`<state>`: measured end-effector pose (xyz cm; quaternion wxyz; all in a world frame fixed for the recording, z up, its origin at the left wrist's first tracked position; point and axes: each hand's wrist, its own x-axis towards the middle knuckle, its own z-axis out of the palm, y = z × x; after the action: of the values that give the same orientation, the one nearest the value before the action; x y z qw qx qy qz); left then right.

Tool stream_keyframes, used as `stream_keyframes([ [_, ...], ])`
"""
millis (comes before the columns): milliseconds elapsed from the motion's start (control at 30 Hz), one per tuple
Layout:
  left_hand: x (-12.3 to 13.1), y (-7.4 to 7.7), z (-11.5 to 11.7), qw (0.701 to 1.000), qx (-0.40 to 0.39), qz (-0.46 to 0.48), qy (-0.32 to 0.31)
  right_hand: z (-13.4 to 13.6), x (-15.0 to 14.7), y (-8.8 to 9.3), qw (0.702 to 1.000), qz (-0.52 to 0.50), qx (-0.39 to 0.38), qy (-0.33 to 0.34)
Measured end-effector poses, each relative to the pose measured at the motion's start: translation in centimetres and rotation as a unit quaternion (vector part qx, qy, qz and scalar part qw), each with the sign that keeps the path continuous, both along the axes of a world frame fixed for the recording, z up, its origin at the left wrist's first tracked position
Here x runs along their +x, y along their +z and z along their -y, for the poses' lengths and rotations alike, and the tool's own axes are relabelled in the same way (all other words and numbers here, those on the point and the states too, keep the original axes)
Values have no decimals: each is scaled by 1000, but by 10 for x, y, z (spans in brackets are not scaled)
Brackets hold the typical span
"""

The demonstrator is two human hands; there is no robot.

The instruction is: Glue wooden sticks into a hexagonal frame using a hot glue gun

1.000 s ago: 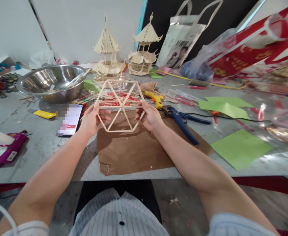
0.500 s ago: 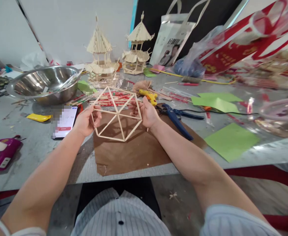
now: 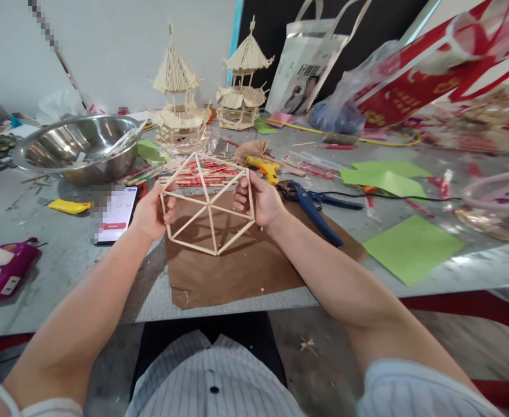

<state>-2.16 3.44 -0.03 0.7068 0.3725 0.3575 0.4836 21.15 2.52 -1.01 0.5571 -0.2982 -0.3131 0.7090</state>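
A hexagonal frame of thin wooden sticks (image 3: 209, 204), with spokes meeting at its middle, is held tilted above a brown sheet (image 3: 237, 284). My left hand (image 3: 152, 211) grips its left edge, fingers curled round the stick. On the opposite edge, my right hand (image 3: 261, 200) is closed round the sticks with the thumb on top. Behind the frame lies a pile of red and pale sticks (image 3: 206, 174). A yellow glue gun (image 3: 264, 168) and blue-handled pliers (image 3: 313, 211) rest just beyond my right hand.
Two stick pagodas (image 3: 177, 98) stand at the back. Leftward are a steel basin (image 3: 76, 147), a phone (image 3: 117, 214), a yellow cutter (image 3: 69, 206) and a purple power strip (image 3: 8, 269). Green paper (image 3: 413, 249) lies to the right; a red bag (image 3: 424, 69) leans behind.
The stick frame has turned slightly in my hands and its right side has shifted a little to the right. My right fingers are now more curled.
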Motion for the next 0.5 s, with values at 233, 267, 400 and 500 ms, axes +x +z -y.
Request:
stream_keyframes([
  [233, 1, -1, 1, 1000, -4, 17, 8, -7, 2, -8, 998, 4, 16, -56],
  [267, 1, -1, 1, 1000, -4, 20, 5, -8, 1, -9, 997, 7, 8, -72],
  [400, -1, -1, 0, 1000, 0, 29, -3, -9, 0, -9, 994, 12, -31, -108],
  [500, -1, -1, -1, 1000, -1, 29, 5, -6, -1, -5, 996, -13, -36, -85],
])
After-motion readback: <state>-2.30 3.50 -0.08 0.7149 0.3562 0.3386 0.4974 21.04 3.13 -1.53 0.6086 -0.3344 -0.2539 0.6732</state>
